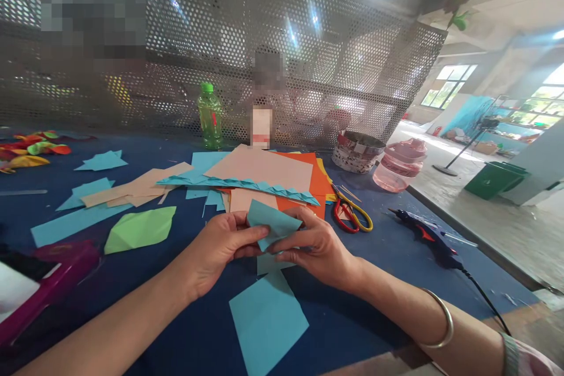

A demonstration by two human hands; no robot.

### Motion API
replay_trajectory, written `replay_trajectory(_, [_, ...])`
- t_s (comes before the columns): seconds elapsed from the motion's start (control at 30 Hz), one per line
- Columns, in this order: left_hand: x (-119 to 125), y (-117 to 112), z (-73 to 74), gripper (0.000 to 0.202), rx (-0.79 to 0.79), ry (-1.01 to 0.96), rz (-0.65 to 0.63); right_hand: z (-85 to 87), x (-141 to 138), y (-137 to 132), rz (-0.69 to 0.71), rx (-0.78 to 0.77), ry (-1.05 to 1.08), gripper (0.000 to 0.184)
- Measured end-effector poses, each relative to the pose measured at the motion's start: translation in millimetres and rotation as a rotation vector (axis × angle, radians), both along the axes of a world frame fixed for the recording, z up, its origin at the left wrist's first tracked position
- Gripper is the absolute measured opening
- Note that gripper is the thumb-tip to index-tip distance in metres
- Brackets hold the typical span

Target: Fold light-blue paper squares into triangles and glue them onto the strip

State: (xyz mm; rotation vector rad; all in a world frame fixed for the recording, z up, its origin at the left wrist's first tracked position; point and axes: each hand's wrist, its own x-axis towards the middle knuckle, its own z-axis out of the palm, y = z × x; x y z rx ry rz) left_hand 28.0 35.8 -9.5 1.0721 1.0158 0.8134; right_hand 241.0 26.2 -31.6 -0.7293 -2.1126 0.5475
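Only got the head cam view, so here goes. Both my hands are out in front of me over the blue tabletop (379, 311), sharing one small piece of blue paper (274, 220). My left hand (220, 241) has its thumb pressed flat on the paper's face, with fingers tucked behind, so that side is pinched tight. My right hand (324, 247) is closed on the other edge, fingers bent around the corner. Can't tell exactly what the hidden fingertips are doing underneath. I'd guess the two-sided grip is because thin paper flops if only one side gets held, and this way a crease can be pressed in the air.

A loose blue square (269, 320) lies just below my hands, probably there so it's easy to grab. Beyond my fingers, a pleated blue strip (247, 186) lies across the pale pink sheets (268, 165), orange sheet (318, 179) poking out at the right. Red-and-yellow scissors (352, 214) rest right of the stack, and the glue gun (425, 238) sits further right, nozzle pointing away from me, cord trailing towards the table edge, which seems sensible for keeping my arm off the tip.
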Motion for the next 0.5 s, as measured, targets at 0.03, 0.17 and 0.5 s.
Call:
replay_trajectory(0.03, [0.0, 0.1, 0.1, 0.03, 0.004, 0.003, 0.004, -0.1, -0.1, 0.1, -0.01, 0.0, 0.012, 0.013])
replay_trajectory(0.17, [0.6, -0.5, 1.1, 0.034, -0.003, -0.006, 0.012, -0.3, -1.9, 1.1, -0.093, -0.069, 0.07, 0.016])
replay_trajectory(0.5, [3.4, -0.9, -2.2, 0.039, 0.008, -0.018, 0.031, 0.9, -7.1, 2.3, -0.12, -0.339, 0.262, 0.016])
